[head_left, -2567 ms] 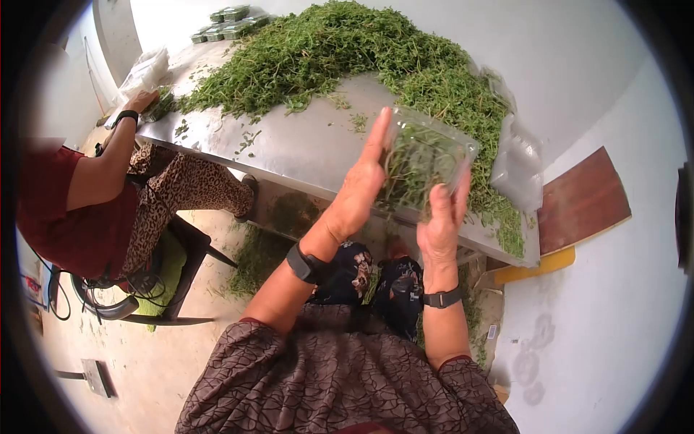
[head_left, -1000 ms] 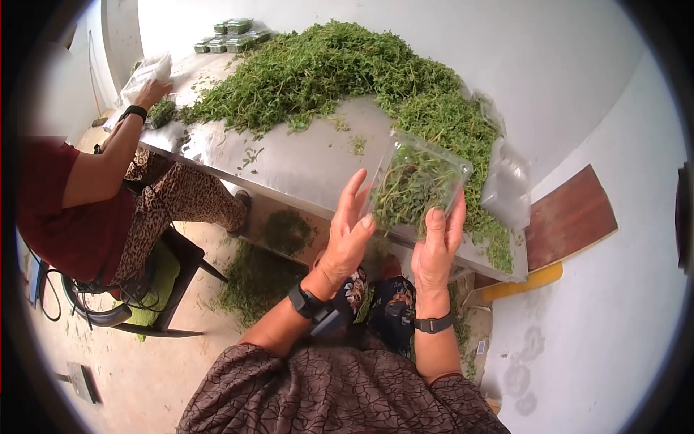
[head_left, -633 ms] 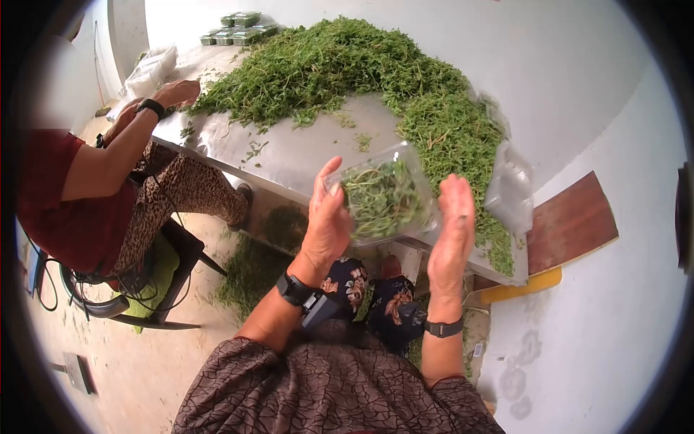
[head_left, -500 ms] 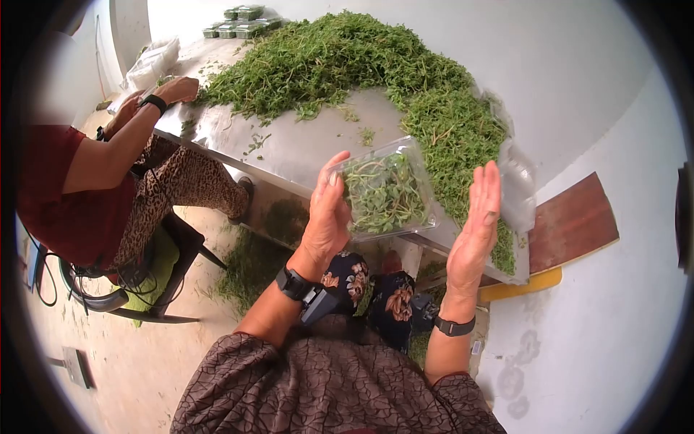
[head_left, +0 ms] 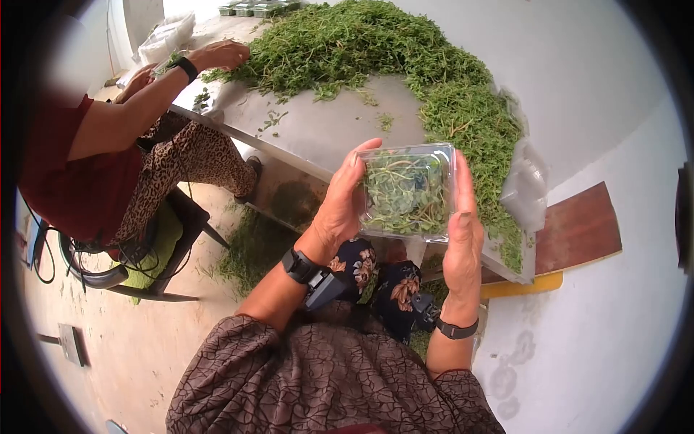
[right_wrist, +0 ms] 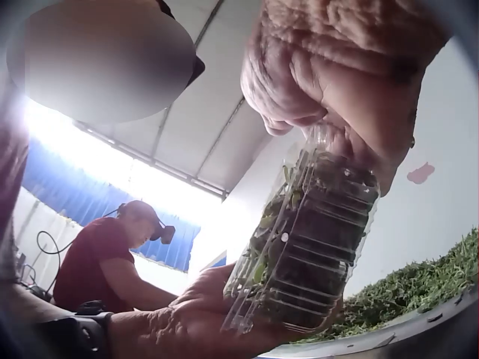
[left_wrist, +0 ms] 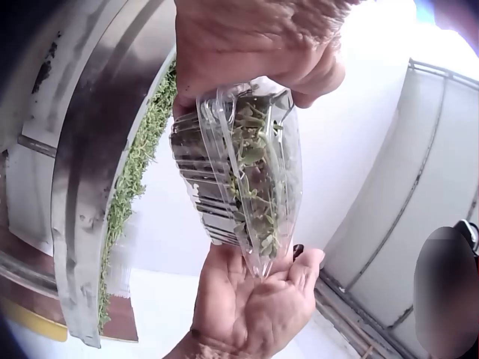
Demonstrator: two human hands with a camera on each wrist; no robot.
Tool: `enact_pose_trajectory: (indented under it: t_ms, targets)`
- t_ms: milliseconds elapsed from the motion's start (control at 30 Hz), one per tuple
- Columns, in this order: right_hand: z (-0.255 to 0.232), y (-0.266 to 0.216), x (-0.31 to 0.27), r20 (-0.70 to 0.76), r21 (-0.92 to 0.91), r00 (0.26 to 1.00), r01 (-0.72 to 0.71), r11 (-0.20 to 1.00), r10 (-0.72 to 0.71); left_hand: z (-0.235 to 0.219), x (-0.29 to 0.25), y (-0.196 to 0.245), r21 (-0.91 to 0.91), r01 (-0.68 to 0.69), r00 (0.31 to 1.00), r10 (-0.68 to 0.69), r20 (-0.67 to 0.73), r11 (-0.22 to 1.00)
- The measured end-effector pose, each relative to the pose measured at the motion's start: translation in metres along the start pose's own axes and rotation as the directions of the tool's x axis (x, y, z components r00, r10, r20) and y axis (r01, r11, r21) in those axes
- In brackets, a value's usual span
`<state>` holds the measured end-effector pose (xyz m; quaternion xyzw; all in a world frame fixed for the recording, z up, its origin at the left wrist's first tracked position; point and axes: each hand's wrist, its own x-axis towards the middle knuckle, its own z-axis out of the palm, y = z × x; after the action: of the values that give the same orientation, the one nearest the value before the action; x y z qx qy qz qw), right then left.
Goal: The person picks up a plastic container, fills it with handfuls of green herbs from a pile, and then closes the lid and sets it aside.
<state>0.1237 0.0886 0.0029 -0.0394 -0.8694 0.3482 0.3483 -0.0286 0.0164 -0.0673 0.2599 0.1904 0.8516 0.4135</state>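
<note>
A clear plastic clamshell box [head_left: 406, 192] packed with green leafy sprigs stands between my two hands, in front of the table edge. My left hand [head_left: 338, 206] grips its left side, thumb at the near edge and fingers reaching behind. My right hand [head_left: 463, 249] holds the opposite side, its fingers lying along the edge and thumb at the lower corner. In the left wrist view the box [left_wrist: 254, 172] shows side-on, its lid edge near the ribbed base. The right wrist view shows the ribbed underside of the box [right_wrist: 314, 239] between both palms.
A metal table [head_left: 340, 119] bears a large heap of greens [head_left: 354, 43]. Filled boxes [head_left: 253, 9] stand at its far left, empty plastic trays [head_left: 525, 181] at the right. A person in red [head_left: 108, 152] works at the left. Fallen greens [head_left: 253, 260] lie below.
My right hand first held the box, then came away while the left held it. Now it has come back onto the right side. The box has turned squarer to the head view.
</note>
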Motion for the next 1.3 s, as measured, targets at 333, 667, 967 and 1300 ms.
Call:
enact_pose_trajectory:
  t_ms: [333, 667, 967, 1300]
  targets:
    - [-0.001, -0.003, 0.002, -0.064, -0.004, 0.998, -0.026, 1.0, 0.026, 0.009, 0.003, 0.005, -0.099, 0.053, 0.999, -0.053, 0.002, 0.994]
    - [-0.005, 0.005, 0.001, -0.068, 0.137, 0.994, -0.072, 0.988, 0.082, 0.001, 0.003, -0.003, -0.023, 0.103, 0.994, -0.104, -0.045, 0.994]
    - [0.008, 0.014, 0.002, -0.184, 0.209, 0.963, -0.155, 0.965, 0.195, 0.001, 0.007, 0.007, 0.07, 0.182, 0.98, -0.175, -0.1, 0.981]
    - [0.016, 0.046, 0.01, -0.308, 0.642, 0.779, -0.253, 0.724, 0.546, -0.001, 0.006, 0.007, 0.14, 0.05, 0.993, -0.035, -0.111, 0.989]
